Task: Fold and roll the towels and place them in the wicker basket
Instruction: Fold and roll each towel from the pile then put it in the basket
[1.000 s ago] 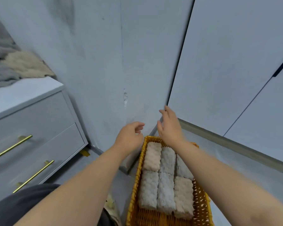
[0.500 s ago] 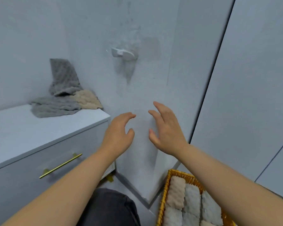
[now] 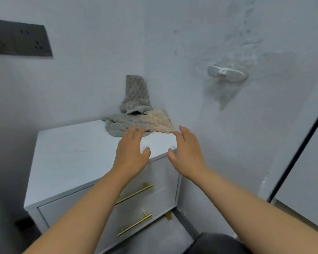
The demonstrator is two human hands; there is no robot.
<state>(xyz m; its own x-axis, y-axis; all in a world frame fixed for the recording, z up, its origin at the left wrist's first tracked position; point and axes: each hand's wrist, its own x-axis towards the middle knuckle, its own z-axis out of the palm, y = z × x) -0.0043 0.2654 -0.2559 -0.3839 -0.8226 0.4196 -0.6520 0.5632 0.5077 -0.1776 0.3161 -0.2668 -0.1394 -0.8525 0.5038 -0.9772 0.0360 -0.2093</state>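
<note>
The scene is lit softly by cool, diffuse light, and shadows are kept faint. The white table top (image 3: 72,149) is nearly washed out; the 7 o'clock corner is left dim. The socket panel (image 3: 20,40) at 10 o'clock is smeared, and the door edge (image 3: 299,153) at 3 o'clock is bowed by the lens.

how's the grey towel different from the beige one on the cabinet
The grey towel has a part propped up the wall; the beige towel lies flat. The grey towel sits left, the beige towel right, in the corner. Both are bumpy-textured, unfolded, on the white cabinet.
</note>
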